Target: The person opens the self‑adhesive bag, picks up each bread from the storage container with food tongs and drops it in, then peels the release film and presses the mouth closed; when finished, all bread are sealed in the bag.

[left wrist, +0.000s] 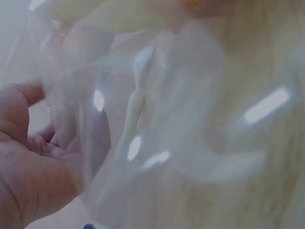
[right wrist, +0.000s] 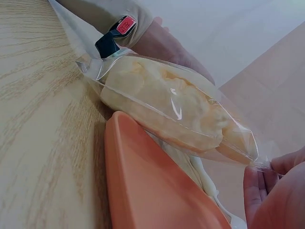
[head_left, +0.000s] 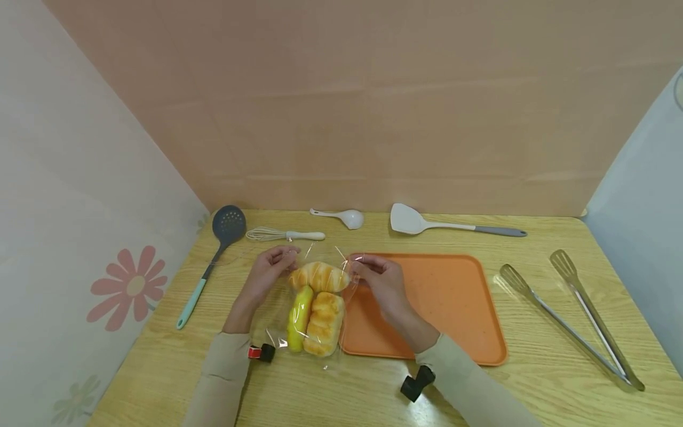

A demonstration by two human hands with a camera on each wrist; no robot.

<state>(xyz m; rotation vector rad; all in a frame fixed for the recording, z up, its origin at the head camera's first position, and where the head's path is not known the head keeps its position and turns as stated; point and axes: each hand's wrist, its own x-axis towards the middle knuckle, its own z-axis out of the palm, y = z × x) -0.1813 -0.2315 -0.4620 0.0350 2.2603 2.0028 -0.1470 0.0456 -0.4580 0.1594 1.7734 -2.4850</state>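
A clear plastic bag [head_left: 324, 363] holds a golden bread loaf [head_left: 320, 277] lying crosswise, a long yellow item [head_left: 300, 319] at lower left, and a bread roll [head_left: 324, 323] at lower right. At the bag's upper left edge, my left hand [head_left: 267, 273] pinches the film between thumb and fingers. My right hand [head_left: 385, 284] pinches the upper right corner, above the orange tray [head_left: 443, 296]. The right wrist view shows thumb and fingers of the right hand [right wrist: 281, 191] on the gathered film. Transparent film spreads beside the left hand [left wrist: 28, 157] in its wrist view.
Behind the bag lie a whisk [head_left: 283, 235], a small white ladle [head_left: 349, 219] and a white spatula [head_left: 411, 219]. A dark skimmer [head_left: 228, 225] with a mint handle is at the left. Metal tongs [head_left: 581, 314] lie spread at the right. Walls border the table.
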